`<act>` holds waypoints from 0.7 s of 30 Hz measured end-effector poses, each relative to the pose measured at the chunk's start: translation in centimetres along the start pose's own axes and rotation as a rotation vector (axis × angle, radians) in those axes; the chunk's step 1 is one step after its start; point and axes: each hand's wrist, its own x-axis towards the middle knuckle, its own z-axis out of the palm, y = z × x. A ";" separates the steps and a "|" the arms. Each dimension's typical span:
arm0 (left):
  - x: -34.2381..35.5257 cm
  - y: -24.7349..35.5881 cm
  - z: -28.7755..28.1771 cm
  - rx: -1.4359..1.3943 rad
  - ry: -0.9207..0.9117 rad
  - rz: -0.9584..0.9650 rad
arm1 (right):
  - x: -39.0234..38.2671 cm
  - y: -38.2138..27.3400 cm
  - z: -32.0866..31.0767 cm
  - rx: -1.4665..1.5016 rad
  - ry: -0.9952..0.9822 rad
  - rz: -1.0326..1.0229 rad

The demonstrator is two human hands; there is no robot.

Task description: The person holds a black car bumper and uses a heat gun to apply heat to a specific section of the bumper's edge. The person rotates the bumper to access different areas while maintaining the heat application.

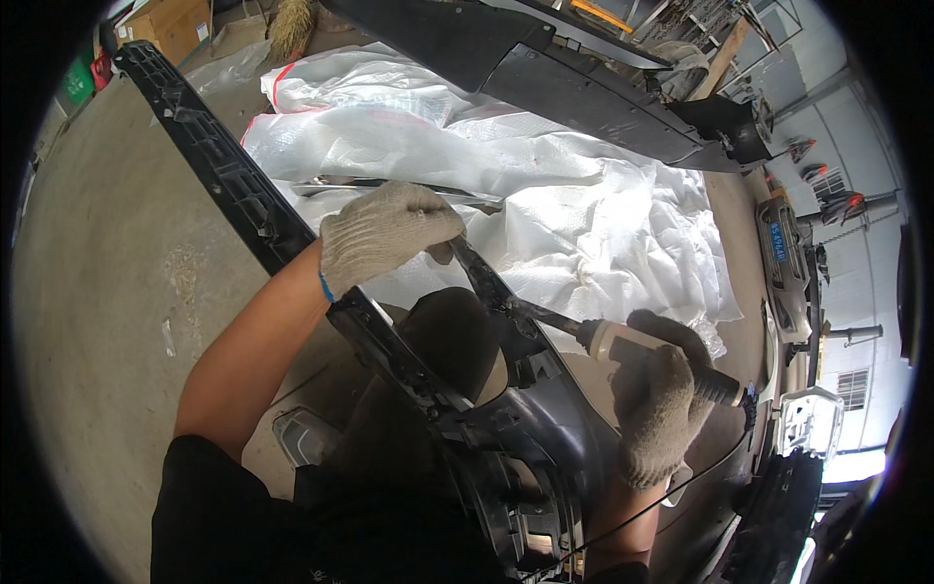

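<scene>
The bare concrete floor (107,292) spreads grey and dusty to my left, and over it lies a crumpled white woven plastic sheet (584,195), coarse and glossy where the light hits. Across my lap runs the long black moulded plastic bumper frame (224,185), ribbed and latticed along its edge, stretching from the far left corner down toward my knees, where it meets a darker, smoother curved panel with round openings (525,457). A second dark plastic car panel (584,88) rests at the far edge of the sheet.

My left hand (384,234), in a knitted off-white cotton glove, is closed over the upper part of the frame where a thin bright chrome strip (389,185) crosses behind it, pressing the piece steady. My right hand (662,404), gloved the same, is wrapped tight around the cream-and-black handle of a corded heating iron with a narrow metal shaft (632,346) (its black cord trails down past my wrist). The tip sits against a slim black strut of the frame, just beside my left thumb.

As for progress, I judge the work on this joint to be under way: the tool is applied and the part is held. I cannot make out, at this angle, whether the seam under the tip is finished.
</scene>
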 end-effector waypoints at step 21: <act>-0.2 0.2 -0.1 -0.014 -0.010 0.035 | -0.4 -1.1 -1.3 -0.120 0.106 0.029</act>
